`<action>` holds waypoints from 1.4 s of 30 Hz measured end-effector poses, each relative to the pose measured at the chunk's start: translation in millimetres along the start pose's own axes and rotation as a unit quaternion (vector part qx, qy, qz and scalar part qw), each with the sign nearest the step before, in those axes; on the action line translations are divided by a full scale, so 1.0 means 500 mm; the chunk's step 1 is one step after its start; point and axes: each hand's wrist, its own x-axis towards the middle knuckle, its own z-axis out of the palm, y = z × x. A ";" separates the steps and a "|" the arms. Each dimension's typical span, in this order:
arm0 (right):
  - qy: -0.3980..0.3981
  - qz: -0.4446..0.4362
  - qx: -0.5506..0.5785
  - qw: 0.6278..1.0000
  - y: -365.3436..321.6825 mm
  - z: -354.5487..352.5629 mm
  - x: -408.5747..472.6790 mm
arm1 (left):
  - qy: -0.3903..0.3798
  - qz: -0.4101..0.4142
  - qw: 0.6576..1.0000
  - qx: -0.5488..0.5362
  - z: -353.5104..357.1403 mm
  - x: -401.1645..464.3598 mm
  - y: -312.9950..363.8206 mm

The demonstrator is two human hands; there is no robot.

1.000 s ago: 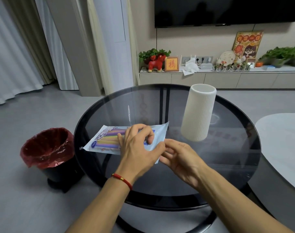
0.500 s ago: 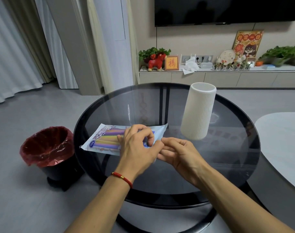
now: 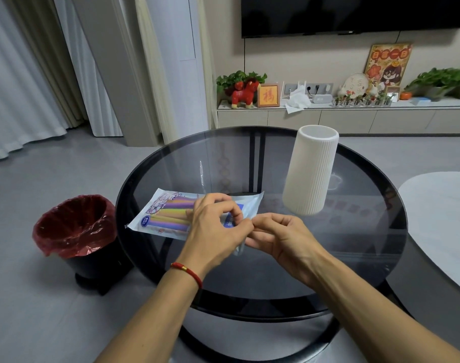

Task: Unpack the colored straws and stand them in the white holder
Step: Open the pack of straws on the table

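A flat plastic packet of colored straws (image 3: 168,214) lies on the round dark glass table (image 3: 354,244), its printed end pointing left. My left hand (image 3: 213,226) rests on the packet's right half and pinches its near right edge. My right hand (image 3: 278,237) meets it there, fingers curled onto the same corner of the wrapper. The straws show purple, yellow and orange through the wrapper. The white ribbed holder (image 3: 311,170) stands upright to the right of the packet, behind my right hand, with its mouth open upward.
A black bin with a red liner (image 3: 74,229) stands on the floor left of the table. A pale oval table (image 3: 443,221) sits at the right. A low cabinet with plants and ornaments (image 3: 328,116) runs along the far wall.
Both hands have closed in on the packet's near right corner; my right hand's fingers curled more tightly against the left hand. The packet stays flat in place.
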 end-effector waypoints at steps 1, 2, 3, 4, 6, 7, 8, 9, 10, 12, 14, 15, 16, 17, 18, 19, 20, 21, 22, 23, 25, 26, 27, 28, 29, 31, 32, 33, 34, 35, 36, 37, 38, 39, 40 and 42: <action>0.002 0.000 -0.001 1.000 0.000 -0.001 -0.001 | 0.001 -0.001 1.000 -0.002 0.000 0.001 -0.001; 0.004 0.002 -0.004 1.000 0.000 -0.003 -0.001 | 0.002 -0.002 1.000 -0.003 0.001 0.001 -0.003; 0.006 0.005 -0.011 1.000 0.000 -0.005 -0.001 | 0.002 -0.003 1.000 -0.004 0.003 0.001 -0.003; 0.007 0.010 -0.021 1.000 0.001 -0.007 -0.001 | 0.000 -0.004 1.000 -0.002 0.004 0.000 -0.004; 0.018 0.014 -0.058 0.998 0.002 -0.010 0.002 | -0.014 0.000 1.000 0.016 0.008 -0.001 -0.005; 0.029 0.012 -0.089 0.996 0.004 -0.012 0.003 | -0.025 0.007 0.999 0.034 0.009 -0.002 -0.004; 0.041 0.008 -0.125 0.991 0.006 -0.013 0.005 | -0.036 0.016 0.998 0.055 0.010 -0.005 -0.001; 0.051 0.002 -0.160 0.986 0.009 -0.014 0.007 | -0.054 0.023 0.995 0.081 0.011 -0.008 0.003; 0.055 -0.007 -0.192 0.980 0.013 -0.016 0.007 | -0.083 0.033 0.988 0.128 0.013 -0.012 0.007; 0.053 -0.027 -0.248 0.967 0.021 -0.015 0.008 | -0.159 0.070 0.942 0.286 0.017 -0.018 0.014; 0.050 -0.040 -0.282 0.957 0.026 -0.014 0.008 | -0.204 0.096 0.897 0.380 0.020 -0.019 0.018; 0.046 -0.045 -0.284 0.957 0.026 -0.014 0.009 | -0.213 0.095 0.895 0.379 0.019 -0.019 0.021; 0.044 -0.050 -0.288 0.955 0.025 -0.012 0.008 | -0.215 0.089 0.905 0.355 0.018 -0.018 0.024; 0.045 -0.057 -0.295 0.953 0.024 -0.012 0.009 | -0.215 0.083 0.916 0.330 0.015 -0.017 0.025; 0.053 -0.066 -0.316 0.945 0.023 -0.011 0.010 | -0.211 0.082 0.922 0.313 0.011 -0.014 0.026; 0.069 -0.072 -0.344 0.934 0.023 -0.012 0.011 | -0.198 0.088 0.930 0.297 0.008 -0.012 0.027; 0.084 -0.074 -0.379 0.918 0.022 -0.012 0.011 | -0.172 0.095 0.942 0.273 0.004 -0.010 0.024; 0.096 -0.072 -0.402 0.908 0.020 -0.011 0.010 | -0.147 0.104 0.953 0.243 -0.001 -0.009 0.021; 0.102 -0.066 -0.414 0.902 0.019 -0.010 0.009 | -0.127 0.116 0.960 0.220 -0.006 -0.006 0.016; 0.102 -0.057 -0.408 0.905 0.019 -0.008 0.009 | -0.119 0.124 0.964 0.203 -0.012 -0.003 0.009; 0.105 -0.038 -0.411 0.905 0.020 -0.005 0.011 | -0.102 0.118 0.974 0.164 -0.024 0.006 -0.011; 0.111 -0.032 -0.429 0.896 0.020 -0.004 0.012 | -0.099 0.112 0.977 0.154 -0.029 0.012 -0.023; 0.119 -0.029 -0.452 0.884 0.021 -0.004 0.013 | -0.105 0.112 0.977 0.151 -0.031 0.018 -0.035; 0.126 -0.031 -0.482 0.867 0.022 -0.004 0.013 | -0.116 0.111 0.976 0.148 -0.030 0.024 -0.049; 0.134 -0.037 -0.507 0.850 0.023 -0.005 0.012 | -0.121 0.102 0.977 0.140 -0.031 0.030 -0.062; 0.146 -0.045 -0.533 0.832 0.024 -0.010 0.011 | -0.122 0.063 0.983 0.124 -0.037 0.042 -0.090; 0.149 -0.044 -0.531 0.833 0.024 -0.013 0.010 | -0.130 0.046 0.983 0.118 -0.040 0.045 -0.105; 0.153 -0.046 -0.516 0.841 0.021 -0.017 0.012 | -0.146 0.032 0.982 0.118 -0.042 0.047 -0.117; 0.157 -0.045 -0.499 0.851 0.017 -0.022 0.013 | -0.167 0.027 0.978 0.120 -0.040 0.048 -0.128; 0.160 -0.046 -0.490 0.856 0.015 -0.028 0.015 | -0.181 0.027 0.975 0.129 -0.037 0.047 -0.134; 0.156 -0.047 -0.494 0.854 0.014 -0.032 0.018 | -0.183 0.035 0.973 0.133 -0.032 0.047 -0.139; 0.146 -0.045 -0.504 0.850 0.018 -0.033 0.019 | -0.179 0.035 0.975 0.129 -0.029 0.046 -0.138; 0.130 -0.045 -0.517 0.845 0.027 -0.030 0.018 | -0.175 0.033 0.977 0.114 -0.025 0.045 -0.137; 0.117 -0.058 -0.540 0.831 0.039 -0.027 0.018 | -0.175 0.024 0.979 0.103 -0.024 0.044 -0.133; 0.113 -0.084 -0.574 0.807 0.053 -0.023 0.019 | -0.181 0.018 0.979 0.091 -0.023 0.043 -0.132; 0.107 -0.145 -0.627 0.758 0.077 -0.021 0.031 | -0.203 0.007 0.975 0.090 -0.027 0.037 -0.124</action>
